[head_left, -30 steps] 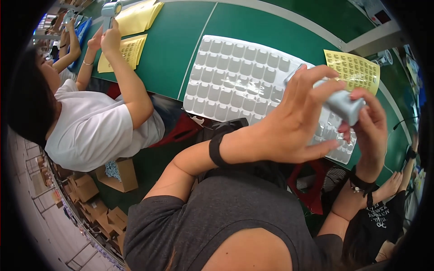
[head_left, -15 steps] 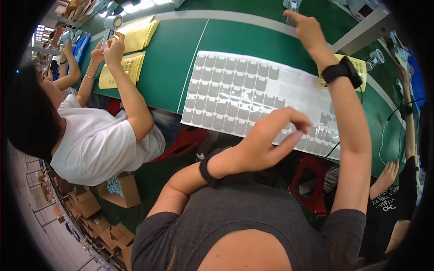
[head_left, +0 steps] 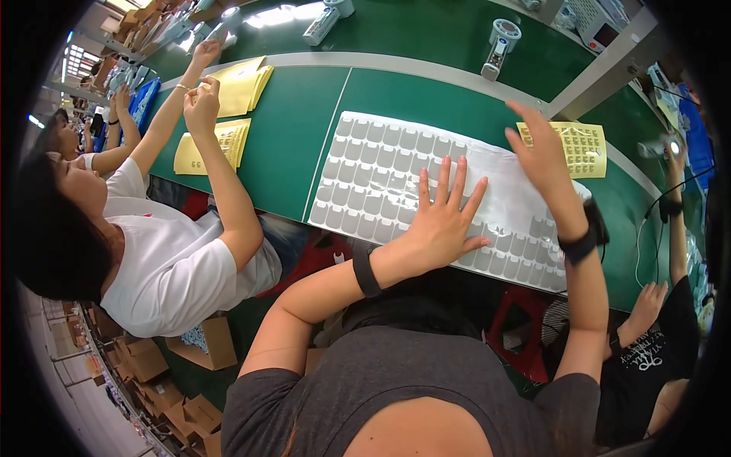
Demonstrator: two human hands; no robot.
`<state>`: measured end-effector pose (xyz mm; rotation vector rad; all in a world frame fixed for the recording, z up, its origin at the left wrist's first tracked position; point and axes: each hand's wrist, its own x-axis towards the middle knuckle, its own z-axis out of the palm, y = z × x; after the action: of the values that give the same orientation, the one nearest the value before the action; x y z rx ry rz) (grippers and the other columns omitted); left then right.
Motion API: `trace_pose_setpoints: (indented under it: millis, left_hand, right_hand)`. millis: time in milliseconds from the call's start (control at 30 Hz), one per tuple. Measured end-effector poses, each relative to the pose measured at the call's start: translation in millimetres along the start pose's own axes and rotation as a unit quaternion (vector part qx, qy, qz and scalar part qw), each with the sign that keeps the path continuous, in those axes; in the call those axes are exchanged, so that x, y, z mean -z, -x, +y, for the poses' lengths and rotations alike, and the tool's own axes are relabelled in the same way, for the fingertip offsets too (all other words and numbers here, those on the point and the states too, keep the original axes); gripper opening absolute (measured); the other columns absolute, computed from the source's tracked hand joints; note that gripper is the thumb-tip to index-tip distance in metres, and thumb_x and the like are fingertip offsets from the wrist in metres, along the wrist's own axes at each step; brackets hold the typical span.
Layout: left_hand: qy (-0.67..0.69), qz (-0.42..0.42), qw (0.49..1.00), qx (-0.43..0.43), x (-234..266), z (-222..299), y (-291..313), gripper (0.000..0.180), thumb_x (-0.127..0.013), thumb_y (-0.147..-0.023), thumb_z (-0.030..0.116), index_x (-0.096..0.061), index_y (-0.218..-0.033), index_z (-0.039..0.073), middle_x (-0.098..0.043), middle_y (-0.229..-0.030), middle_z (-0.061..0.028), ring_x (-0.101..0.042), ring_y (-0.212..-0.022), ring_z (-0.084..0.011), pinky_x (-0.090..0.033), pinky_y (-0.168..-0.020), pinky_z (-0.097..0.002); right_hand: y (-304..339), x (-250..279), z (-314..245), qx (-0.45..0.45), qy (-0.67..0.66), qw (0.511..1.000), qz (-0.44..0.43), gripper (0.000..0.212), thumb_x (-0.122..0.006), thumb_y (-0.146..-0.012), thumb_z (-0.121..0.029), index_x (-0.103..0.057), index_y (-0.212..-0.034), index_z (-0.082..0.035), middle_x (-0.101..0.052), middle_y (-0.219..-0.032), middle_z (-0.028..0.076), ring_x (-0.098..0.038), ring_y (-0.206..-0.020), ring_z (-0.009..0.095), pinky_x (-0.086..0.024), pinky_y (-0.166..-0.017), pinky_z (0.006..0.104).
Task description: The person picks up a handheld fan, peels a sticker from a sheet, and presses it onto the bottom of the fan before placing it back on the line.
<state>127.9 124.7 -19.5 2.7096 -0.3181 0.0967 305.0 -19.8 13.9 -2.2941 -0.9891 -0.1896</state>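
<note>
A white sheet (head_left: 487, 179) carrying rows of grey rounded stickers lies on the green bench before me, with a bare stretch where stickers are gone. My left hand (head_left: 443, 221) rests spread over the middle of this sheet, fingers apart and nothing in them. Over the sheet's right part is my right hand (head_left: 542, 156), its fingers apart and empty. Beyond it, past the pale rail, lies a small grey handheld device (head_left: 499, 53) with a round head. Close to my right hand's outer side is a yellow sheet (head_left: 582, 148) of small stickers.
At left, a co-worker in a white shirt (head_left: 167, 263) reaches over yellow sheets (head_left: 213, 146). Another device (head_left: 324, 27) lies beyond the rail (head_left: 396, 72). A metal post (head_left: 601, 68) rises at right, near another person's arm (head_left: 678, 228). Cardboard boxes (head_left: 213, 346) stand on the floor.
My right hand has drawn back from the device toward me, over the sheet. My left hand has gone from curled to spread flat on the sheet. The left co-worker's one arm now reaches farther forward.
</note>
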Motion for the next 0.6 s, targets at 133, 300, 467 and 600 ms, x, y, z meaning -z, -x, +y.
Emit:
trace_pose_setpoints:
  millis: [133,300,467,600]
  left_hand:
    - [0.005,0.009,1.0,0.01,7,1,3,0.087,-0.055,-0.085,0.057,-0.025,-0.146,0.003,-0.009,-0.146,-0.0372,-0.004,-0.136,-0.0562,-0.011,-0.101,-0.0724]
    - [0.119,-0.039,0.992,0.017,86,4,-5,0.075,-0.054,-0.088,0.051,-0.033,-0.142,0.003,-0.026,-0.144,-0.0304,-0.022,-0.136,-0.0444,-0.022,-0.107,-0.056]
    - [0.528,0.075,0.84,0.096,159,-42,-75,0.049,-0.065,-0.086,0.033,-0.056,-0.12,0.0,-0.054,-0.124,-0.019,-0.054,-0.112,-0.0236,-0.043,-0.093,-0.0344]
    - [-0.088,0.29,0.911,0.279,128,-161,-141,0.053,-0.067,-0.081,0.033,-0.054,-0.121,0.0,-0.056,-0.116,-0.0153,-0.055,-0.107,-0.0281,-0.045,-0.09,-0.0401]
  right_hand:
    - [71,17,-37,-0.04,0.004,0.999,-0.026,0.044,-0.063,-0.083,-0.009,-0.055,-0.126,-0.009,-0.051,-0.132,0.017,-0.048,-0.122,0.033,-0.038,-0.101,0.0396]
    - [119,13,-41,-0.084,0.059,0.995,-0.007,0.041,-0.062,-0.084,-0.016,-0.056,-0.124,-0.009,-0.048,-0.136,0.015,-0.043,-0.125,0.033,-0.032,-0.105,0.0409]
    - [120,13,-36,-0.096,0.087,0.992,-0.004,0.039,-0.061,-0.084,-0.019,-0.057,-0.122,-0.009,-0.048,-0.137,0.013,-0.042,-0.125,0.033,-0.03,-0.106,0.0409]
    - [121,13,-41,-0.08,0.072,0.994,0.012,0.04,-0.063,-0.083,-0.018,-0.057,-0.122,-0.009,-0.048,-0.137,0.011,-0.043,-0.124,0.033,-0.03,-0.106,0.0408]
